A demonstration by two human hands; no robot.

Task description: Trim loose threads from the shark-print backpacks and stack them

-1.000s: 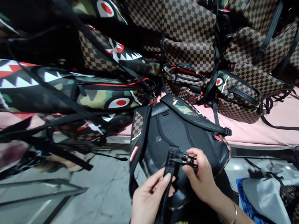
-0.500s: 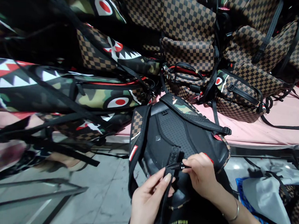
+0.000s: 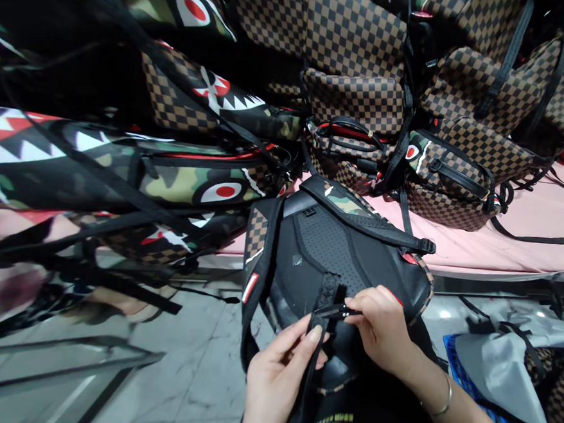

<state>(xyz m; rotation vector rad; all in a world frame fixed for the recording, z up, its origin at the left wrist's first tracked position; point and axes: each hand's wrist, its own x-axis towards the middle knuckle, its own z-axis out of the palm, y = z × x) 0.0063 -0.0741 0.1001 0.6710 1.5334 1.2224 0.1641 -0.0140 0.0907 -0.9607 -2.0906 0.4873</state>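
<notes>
Between the two hands sits a black buckle (image 3: 335, 312), pinched at its right end by the right hand (image 3: 384, 331), whose fingers curl shut around it. Just below, the left hand (image 3: 277, 379) grips a black strap (image 3: 314, 362) between thumb and forefinger, palm turned inward. Behind both hands lies a backpack (image 3: 327, 253), its back panel black mesh with brown checkered edges.
</notes>
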